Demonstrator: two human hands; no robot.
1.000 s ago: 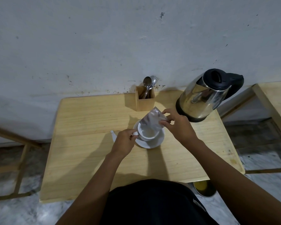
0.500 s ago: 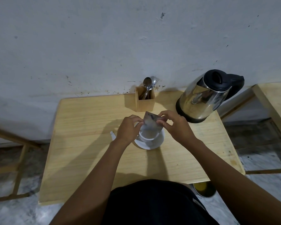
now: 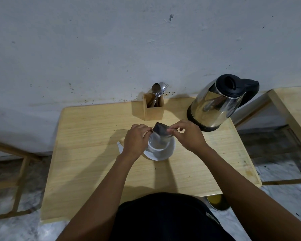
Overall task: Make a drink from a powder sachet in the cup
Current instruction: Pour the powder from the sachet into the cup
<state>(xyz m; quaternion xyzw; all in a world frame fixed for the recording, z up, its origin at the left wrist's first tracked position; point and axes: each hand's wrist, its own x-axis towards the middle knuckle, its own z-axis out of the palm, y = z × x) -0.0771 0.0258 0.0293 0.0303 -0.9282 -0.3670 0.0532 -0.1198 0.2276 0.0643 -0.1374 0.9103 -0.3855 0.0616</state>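
Right now, in the head view, both hands are pinching the sachet (image 3: 161, 130) directly above the cup (image 3: 159, 145). The left hand (image 3: 135, 141) is gripping the sachet's left top corner between thumb and fingers, and the right hand (image 3: 188, 136) is gripping the right top corner the same way. Neither hand is nearer than the other; they are sitting on either side of the cup, with the sachet stretched between them. The sachet's long axis is running roughly up and down, tilted a little away from the person, with its lower end dipping toward or into the cup's mouth (whether that end is open I cannot tell, since it is blurred against the white rim).

The cup is standing on a saucer (image 3: 169, 153) on the table (image 3: 94, 153). Its inside is looking pale, and I cannot tell how much powder, if any, is lying in it. A small white scrap (image 3: 120, 147) is lying on the table just left of the cup, partly hidden by the left wrist.

Beyond the cup, toward the wall, a wooden holder (image 3: 154, 110) is keeping a spoon (image 3: 155, 89) and other cutlery upright. Beyond the cup and to its right, a steel kettle (image 3: 215, 105) with a black lid is standing near the right hand (its contents are hidden). By my judgement, emptying the sachet is the step in hand, with water and stirring left.
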